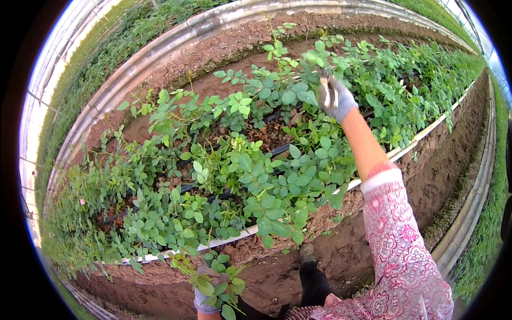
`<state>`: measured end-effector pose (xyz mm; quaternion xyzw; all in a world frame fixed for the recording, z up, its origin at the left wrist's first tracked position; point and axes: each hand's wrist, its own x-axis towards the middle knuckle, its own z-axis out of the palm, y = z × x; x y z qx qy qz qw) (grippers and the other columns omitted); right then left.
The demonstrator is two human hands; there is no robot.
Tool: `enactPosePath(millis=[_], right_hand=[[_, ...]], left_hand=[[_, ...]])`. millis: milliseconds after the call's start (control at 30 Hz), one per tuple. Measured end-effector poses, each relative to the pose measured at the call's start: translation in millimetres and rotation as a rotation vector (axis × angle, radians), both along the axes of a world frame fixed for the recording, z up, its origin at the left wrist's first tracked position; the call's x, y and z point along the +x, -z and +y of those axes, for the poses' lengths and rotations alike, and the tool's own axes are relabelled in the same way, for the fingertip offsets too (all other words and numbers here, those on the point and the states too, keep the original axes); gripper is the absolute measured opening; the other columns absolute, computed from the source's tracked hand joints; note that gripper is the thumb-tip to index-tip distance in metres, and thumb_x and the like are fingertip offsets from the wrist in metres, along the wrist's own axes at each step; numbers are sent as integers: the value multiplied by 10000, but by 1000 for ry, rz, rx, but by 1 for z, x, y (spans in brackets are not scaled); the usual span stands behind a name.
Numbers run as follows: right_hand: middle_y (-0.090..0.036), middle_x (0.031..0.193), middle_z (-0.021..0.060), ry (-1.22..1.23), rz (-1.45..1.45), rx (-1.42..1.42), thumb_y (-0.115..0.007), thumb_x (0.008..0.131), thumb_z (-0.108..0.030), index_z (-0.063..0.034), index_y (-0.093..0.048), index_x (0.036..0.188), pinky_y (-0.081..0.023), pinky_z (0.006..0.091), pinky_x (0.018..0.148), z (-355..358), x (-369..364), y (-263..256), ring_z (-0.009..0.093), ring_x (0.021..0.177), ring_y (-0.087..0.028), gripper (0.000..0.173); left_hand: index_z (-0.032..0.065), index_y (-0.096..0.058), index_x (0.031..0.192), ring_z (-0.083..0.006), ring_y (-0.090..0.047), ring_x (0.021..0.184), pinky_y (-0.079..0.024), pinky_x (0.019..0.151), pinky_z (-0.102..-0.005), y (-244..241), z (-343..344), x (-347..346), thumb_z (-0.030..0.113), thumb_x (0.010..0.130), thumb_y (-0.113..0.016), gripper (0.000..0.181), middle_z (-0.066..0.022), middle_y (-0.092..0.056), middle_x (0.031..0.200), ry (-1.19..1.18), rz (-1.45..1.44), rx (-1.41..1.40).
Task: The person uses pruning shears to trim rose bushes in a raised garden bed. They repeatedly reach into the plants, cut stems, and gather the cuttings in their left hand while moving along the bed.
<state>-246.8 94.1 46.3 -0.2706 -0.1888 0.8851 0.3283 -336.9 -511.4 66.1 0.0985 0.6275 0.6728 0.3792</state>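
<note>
My right hand (345,103), in a grey glove, reaches across the bed and grips pruning shears (327,91) with pale handles. The blades are at a leafy shoot (316,58) near the bed's far side; leaves and blur hide whether they touch a stem. Low in the view, my left hand (205,299), also gloved, holds a bunch of leafy cuttings (224,286) that covers most of its fingers. Between the hands spreads a row of rose-like bushes (272,180) with green leaves.
Black drip hoses (280,150) run along the soil among the bushes. A white rail (234,240) edges the near side. My boot (307,253) is in the dirt path (264,280). Beyond the bed is a pale jointed border (200,29). One pink bloom (82,202) shows at left.
</note>
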Motion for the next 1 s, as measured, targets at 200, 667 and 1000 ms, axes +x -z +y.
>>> enactPosePath(millis=[200,667,1000], right_hand=[[-571,696,28,-282,-1046,812,-588,822,-316,-54,-521,1134,-403,241,453,-109,78,-57,95,509,-513,413],[-613,1057,156,-850,-1651,1302,-555,760,-369,-109,-483,1238,-446,339,840,-91,64,-89,280,924,-601,550],[-599,1098,134,-837,-1798,1341,-506,817,-401,-99,-558,1137,-429,394,867,-66,7,-29,285,1017,-567,443]], left_hand=[[82,-402,816,-202,-364,317,-434,564,-343,-32,63,-3,174,835,-567,191,5,-346,501,24,-25,88],[58,-476,836,-116,-320,353,-307,539,-324,-51,153,4,133,831,-553,108,24,-380,439,298,-507,908],[60,-455,861,-133,-337,331,-354,509,-325,-30,132,-4,165,851,-565,152,27,-378,428,281,-286,692]])
